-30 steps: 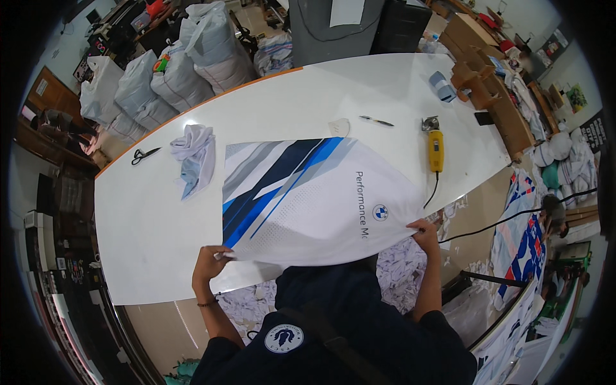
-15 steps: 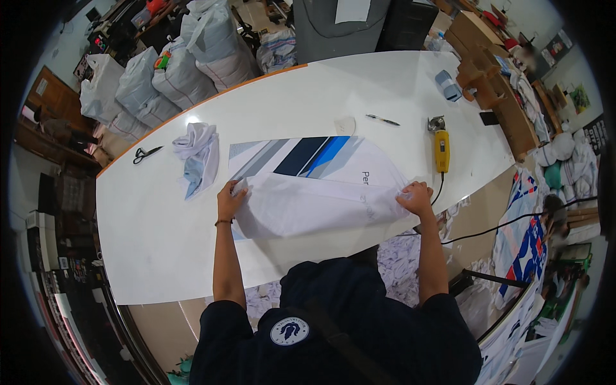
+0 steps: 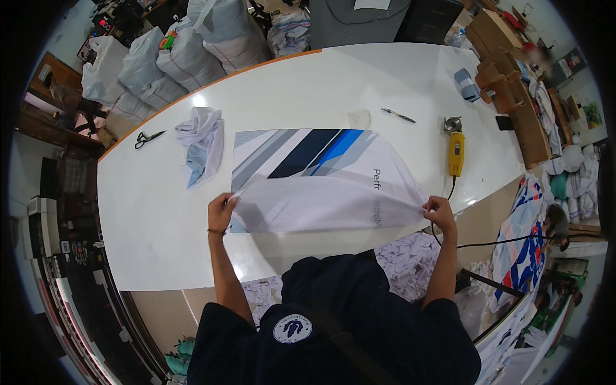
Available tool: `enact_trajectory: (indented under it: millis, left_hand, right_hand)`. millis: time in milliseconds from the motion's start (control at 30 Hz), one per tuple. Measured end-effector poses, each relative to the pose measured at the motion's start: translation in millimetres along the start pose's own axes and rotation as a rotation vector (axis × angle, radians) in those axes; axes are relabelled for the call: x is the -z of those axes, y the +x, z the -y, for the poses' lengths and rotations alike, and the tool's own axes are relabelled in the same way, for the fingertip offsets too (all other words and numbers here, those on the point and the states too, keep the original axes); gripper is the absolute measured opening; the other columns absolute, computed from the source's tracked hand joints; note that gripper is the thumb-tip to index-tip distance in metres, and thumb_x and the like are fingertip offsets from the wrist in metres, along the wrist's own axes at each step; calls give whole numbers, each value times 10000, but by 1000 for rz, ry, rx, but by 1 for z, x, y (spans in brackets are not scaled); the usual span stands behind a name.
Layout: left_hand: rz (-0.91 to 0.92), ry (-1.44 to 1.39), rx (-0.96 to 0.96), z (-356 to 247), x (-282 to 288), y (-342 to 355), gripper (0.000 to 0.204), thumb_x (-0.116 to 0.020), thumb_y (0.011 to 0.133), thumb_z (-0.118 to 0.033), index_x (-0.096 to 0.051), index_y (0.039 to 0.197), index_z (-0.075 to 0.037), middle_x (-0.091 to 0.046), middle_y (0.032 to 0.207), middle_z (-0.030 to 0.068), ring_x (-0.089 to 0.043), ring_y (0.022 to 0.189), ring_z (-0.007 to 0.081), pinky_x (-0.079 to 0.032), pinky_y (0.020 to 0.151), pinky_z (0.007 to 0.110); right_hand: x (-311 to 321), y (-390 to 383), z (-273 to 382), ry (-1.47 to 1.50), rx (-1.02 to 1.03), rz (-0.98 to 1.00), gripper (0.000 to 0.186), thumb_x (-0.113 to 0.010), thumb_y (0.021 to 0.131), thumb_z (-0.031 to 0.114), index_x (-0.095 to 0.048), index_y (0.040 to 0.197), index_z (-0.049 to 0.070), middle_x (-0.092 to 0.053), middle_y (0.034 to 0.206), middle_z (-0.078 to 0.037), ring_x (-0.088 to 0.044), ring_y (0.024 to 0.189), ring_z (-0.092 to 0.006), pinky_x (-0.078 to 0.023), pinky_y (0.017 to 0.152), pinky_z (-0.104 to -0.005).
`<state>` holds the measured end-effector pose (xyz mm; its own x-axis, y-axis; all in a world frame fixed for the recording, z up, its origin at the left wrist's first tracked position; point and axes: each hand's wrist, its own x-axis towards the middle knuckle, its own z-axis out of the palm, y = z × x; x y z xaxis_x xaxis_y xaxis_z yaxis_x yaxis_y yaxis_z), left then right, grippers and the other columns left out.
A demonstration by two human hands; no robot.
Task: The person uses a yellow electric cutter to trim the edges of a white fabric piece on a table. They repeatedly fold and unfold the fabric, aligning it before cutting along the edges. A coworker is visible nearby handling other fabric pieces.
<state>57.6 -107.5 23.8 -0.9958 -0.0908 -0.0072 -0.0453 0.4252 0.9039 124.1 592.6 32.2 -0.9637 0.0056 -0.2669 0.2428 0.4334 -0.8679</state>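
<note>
On the white table (image 3: 147, 224) lies a fabric panel (image 3: 308, 199) with navy, blue and grey stripes along its far part; its near part is folded back, showing a pale underside with faint reversed print. My left hand (image 3: 220, 212) pinches the fold at its left corner. My right hand (image 3: 437, 212) pinches it at the right corner. Crumpled pale cloth (image 3: 202, 144) and black scissors (image 3: 149, 139) lie to the left. A yellow electric cutter (image 3: 456, 154) with a black cord is beyond my right hand. A pen (image 3: 398, 115) and small cream piece (image 3: 359, 119) lie behind the panel.
Stuffed white sacks (image 3: 176, 67) line the far left. A blue-grey bundle (image 3: 466, 85) and black phone (image 3: 505, 122) sit at the right, near cardboard boxes (image 3: 532, 141). Grey and black bins (image 3: 350, 22) stand behind. Scraps (image 3: 407, 263) cover the floor near the table.
Both hands have moved forward over the table, turning the panel's near part over onto the striped part. In the last half second they have shifted outward, stretching the fold.
</note>
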Motion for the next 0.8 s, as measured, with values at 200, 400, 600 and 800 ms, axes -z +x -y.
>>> enact_trajectory:
  millis: [200, 400, 600, 800]
  left_hand:
    - [-213, 572, -143, -60, 36, -31, 75, -772, 837, -104, -790, 909, -94, -665, 717, 95, -606, 647, 184, -484, 611, 311]
    - [-471, 134, -132, -119, 37, 67, 203, -678, 957, -182, -727, 900, 6, -699, 711, 72, -626, 565, 110, -480, 524, 260]
    - [-621, -234, -529, -235, 86, 96, 223, -575, 1037, -167, -662, 1024, 38, -691, 913, 68, -712, 842, 157, -575, 646, 276]
    - [-621, 36, -628, -259, 124, -32, 241, -605, 993, -134, -669, 1018, 97, -695, 1019, 144, -641, 899, 212, -500, 842, 333]
  right_hand:
    - [-1, -9, 46, 111, 37, -131, 248, -593, 710, -53, -634, 946, 10, -610, 797, -2, -538, 691, -60, -437, 638, -219]
    - [10, 86, 125, -505, 329, -478, 192, -590, 843, 50, -709, 994, 46, -673, 805, -101, -629, 724, -138, -494, 699, -295]
    - [53, 79, 245, -178, 438, -827, 238, -580, 851, -12, -716, 1045, 15, -724, 945, -94, -665, 874, -166, -506, 811, -283]
    - [70, -5, 227, -178, 548, -815, 215, -561, 806, -120, -675, 959, -20, -688, 971, -99, -649, 945, -176, -489, 882, -284]
